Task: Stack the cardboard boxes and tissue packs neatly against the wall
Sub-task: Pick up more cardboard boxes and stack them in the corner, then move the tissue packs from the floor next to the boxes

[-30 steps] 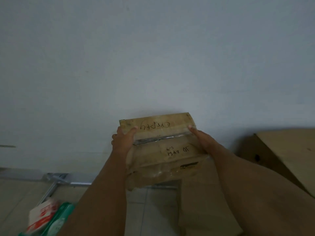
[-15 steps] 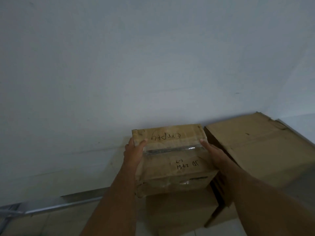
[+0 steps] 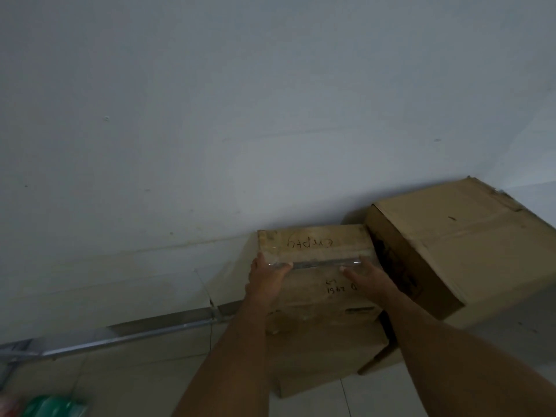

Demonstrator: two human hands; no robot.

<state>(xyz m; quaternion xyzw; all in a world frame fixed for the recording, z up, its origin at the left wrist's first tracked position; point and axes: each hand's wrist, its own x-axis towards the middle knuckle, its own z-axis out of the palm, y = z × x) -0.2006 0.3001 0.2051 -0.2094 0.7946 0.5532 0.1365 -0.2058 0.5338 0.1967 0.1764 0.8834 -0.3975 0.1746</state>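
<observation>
Now the left hand (image 3: 266,281) and right hand (image 3: 365,281) grip the small box (image 3: 313,245) by its sides; it sits atop a lower box (image 3: 325,356), seemingly against the wall (image 3: 240,115), just beside a big box (image 3: 466,245).

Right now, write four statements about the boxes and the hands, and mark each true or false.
1. The left hand and the right hand both grip the small taped box. True.
2. The small taped box sits directly on the floor. False: it sits on top of a lower cardboard box.
3. A large cardboard box stands to its right, near the wall. True.
4. The green pack lies on the large cardboard box. False: it lies on the floor at the lower left, blurred.
</observation>
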